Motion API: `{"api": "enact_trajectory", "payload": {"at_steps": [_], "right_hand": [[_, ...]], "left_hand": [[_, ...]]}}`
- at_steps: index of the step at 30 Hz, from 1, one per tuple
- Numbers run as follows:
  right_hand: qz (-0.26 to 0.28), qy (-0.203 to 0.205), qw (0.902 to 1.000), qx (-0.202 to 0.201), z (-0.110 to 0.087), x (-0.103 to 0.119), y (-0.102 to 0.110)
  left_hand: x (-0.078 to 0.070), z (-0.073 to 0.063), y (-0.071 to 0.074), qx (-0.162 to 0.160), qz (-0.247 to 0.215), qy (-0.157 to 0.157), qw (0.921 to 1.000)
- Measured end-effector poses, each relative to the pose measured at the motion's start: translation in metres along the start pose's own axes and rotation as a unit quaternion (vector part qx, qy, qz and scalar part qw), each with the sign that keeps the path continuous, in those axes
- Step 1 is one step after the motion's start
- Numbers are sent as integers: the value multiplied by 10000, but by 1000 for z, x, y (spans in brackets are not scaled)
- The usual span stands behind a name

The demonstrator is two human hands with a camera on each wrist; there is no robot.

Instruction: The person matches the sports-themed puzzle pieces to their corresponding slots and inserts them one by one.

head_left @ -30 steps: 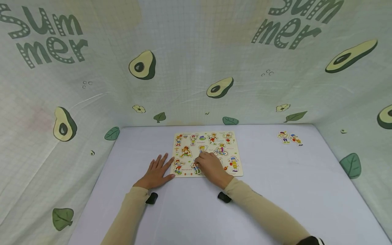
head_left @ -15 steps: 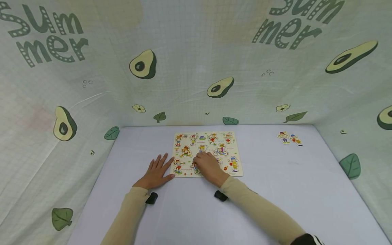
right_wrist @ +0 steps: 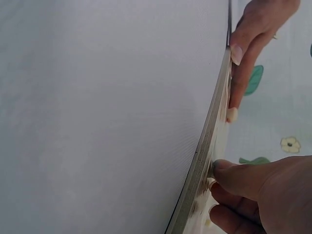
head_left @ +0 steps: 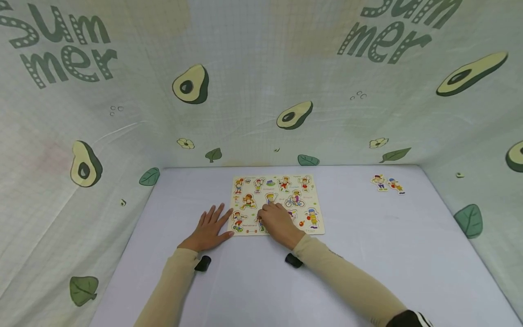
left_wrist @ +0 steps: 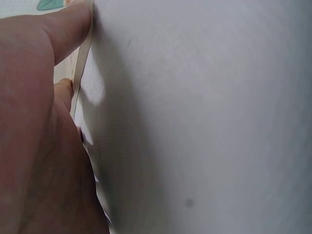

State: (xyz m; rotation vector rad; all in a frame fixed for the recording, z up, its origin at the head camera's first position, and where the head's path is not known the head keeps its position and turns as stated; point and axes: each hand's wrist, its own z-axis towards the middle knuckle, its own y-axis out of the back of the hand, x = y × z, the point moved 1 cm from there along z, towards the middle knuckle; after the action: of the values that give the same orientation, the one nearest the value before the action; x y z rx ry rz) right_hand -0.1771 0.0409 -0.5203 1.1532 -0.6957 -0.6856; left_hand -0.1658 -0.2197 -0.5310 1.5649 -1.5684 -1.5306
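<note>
A flat puzzle board (head_left: 300, 232) printed with sporty cartoon children lies on the white table. My left hand (head_left: 206, 232) rests flat with fingers spread, thumb and fingertips at the board's left edge; the left wrist view shows its thumb (left_wrist: 70, 29) right at that edge. Over the lower middle of the board, my right hand (head_left: 282, 225) has its thumb and curled fingers pinching a small figure-shaped puzzle piece (head_left: 260, 225), mostly hidden beneath them. In the right wrist view the thumb (right_wrist: 239, 178) is down at the board's surface.
Two loose puzzle pieces, a figure with raised arms (head_left: 379, 182) and a figure in blue and red (head_left: 395, 185), lie at the table's back right. Several other figures sit on the board. A cloth backdrop (head_left: 245, 81) with avocado prints rises behind the table.
My right hand has shifted slightly left over the board's lower middle, then held nearly still. My left hand stays at the board's left edge.
</note>
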Motion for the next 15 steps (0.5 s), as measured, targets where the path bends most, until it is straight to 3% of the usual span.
{"api": "enact_trajectory", "payload": {"at_steps": [8,15], "right_hand": [[76,-59,9999,80,-1,-1,0],[530,-150,9984,-153,-13,-10,8]], "left_hand": [[1,1,0,-62,20,-31,10000],[0,-1,0,-58,-40,-58,10000]]}}
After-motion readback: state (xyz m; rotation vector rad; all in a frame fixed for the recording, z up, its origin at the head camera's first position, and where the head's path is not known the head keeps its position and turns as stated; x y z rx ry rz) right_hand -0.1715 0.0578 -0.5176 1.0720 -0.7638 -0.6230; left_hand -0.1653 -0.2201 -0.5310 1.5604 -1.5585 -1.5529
